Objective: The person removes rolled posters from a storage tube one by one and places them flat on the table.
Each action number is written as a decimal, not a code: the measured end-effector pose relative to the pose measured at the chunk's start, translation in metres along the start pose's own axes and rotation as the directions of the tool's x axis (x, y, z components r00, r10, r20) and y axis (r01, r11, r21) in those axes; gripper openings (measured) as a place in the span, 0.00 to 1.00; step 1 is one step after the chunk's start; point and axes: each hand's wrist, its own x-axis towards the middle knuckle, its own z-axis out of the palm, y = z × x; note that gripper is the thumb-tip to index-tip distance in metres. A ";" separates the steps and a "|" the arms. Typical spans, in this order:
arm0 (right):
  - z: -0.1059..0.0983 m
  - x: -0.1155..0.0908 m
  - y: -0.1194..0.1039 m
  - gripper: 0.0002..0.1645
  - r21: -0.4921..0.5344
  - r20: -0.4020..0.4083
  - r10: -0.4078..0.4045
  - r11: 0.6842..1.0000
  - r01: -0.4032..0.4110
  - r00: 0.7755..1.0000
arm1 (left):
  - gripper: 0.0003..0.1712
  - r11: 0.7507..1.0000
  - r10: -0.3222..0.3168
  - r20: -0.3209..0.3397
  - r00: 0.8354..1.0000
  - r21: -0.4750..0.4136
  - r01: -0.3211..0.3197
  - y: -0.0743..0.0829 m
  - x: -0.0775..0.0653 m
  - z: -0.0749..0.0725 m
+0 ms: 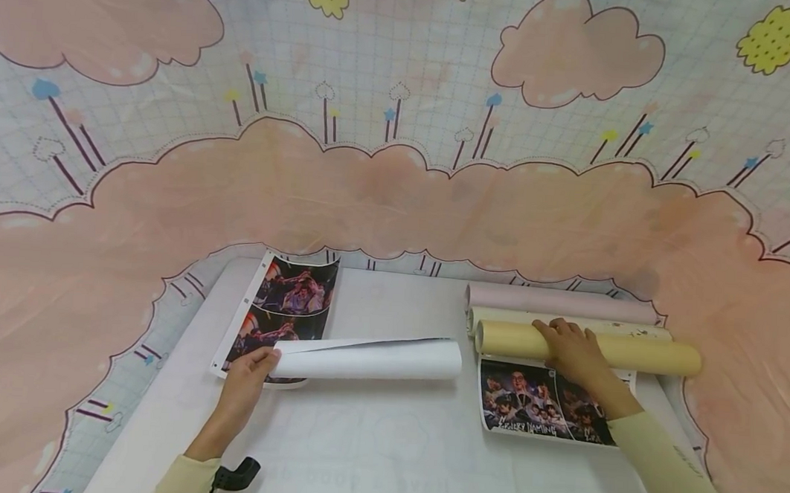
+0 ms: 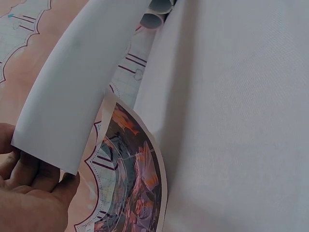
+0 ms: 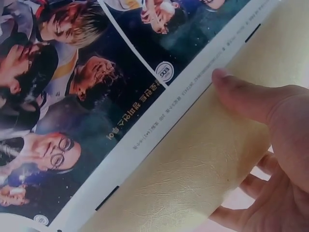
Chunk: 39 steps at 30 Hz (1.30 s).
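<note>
My left hand (image 1: 247,373) pinches the left end of a white rolled paper sheet (image 1: 369,360), whose loose edge lifts along the top. In the left wrist view the fingers (image 2: 41,171) are curled under the sheet's end. Behind that hand lies a dark printed poster (image 1: 295,290), partly covered by the white roll. My right hand (image 1: 573,349) grips a yellow roll (image 1: 644,354) from above. In the right wrist view its thumb (image 3: 241,96) lies along the near side, fingers on the far side. A group-photo poster (image 1: 527,402) extends from beneath the yellow roll.
A cream patterned roll (image 1: 639,330) and a pale pink roll (image 1: 560,303) lie behind the yellow one on the white table (image 1: 358,445). A cloud-patterned cloth (image 1: 397,202) hangs behind and around the table. A black band (image 1: 235,476) sits at my left wrist.
</note>
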 end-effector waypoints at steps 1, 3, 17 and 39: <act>0.002 0.001 0.000 0.47 0.003 0.002 0.006 1.000 -0.006 1.000 | 0.29 1.000 0.001 -0.002 1.000 0.002 -0.001 0.000 0.000 0.000; 0.007 0.002 0.000 0.47 0.012 0.003 0.012 1.000 -0.012 1.000 | 0.28 1.000 0.003 -0.010 1.000 0.018 -0.003 0.001 -0.001 0.001; 0.030 0.004 -0.003 0.44 0.012 -0.089 -0.024 1.000 0.025 0.996 | 0.28 0.999 0.020 0.013 1.000 -0.027 -0.020 -0.002 -0.004 0.001; -0.023 -0.029 -0.012 0.47 -0.083 -0.138 0.059 0.994 -0.071 0.989 | 0.29 1.000 0.021 0.006 1.000 0.002 -0.021 0.005 -0.009 0.002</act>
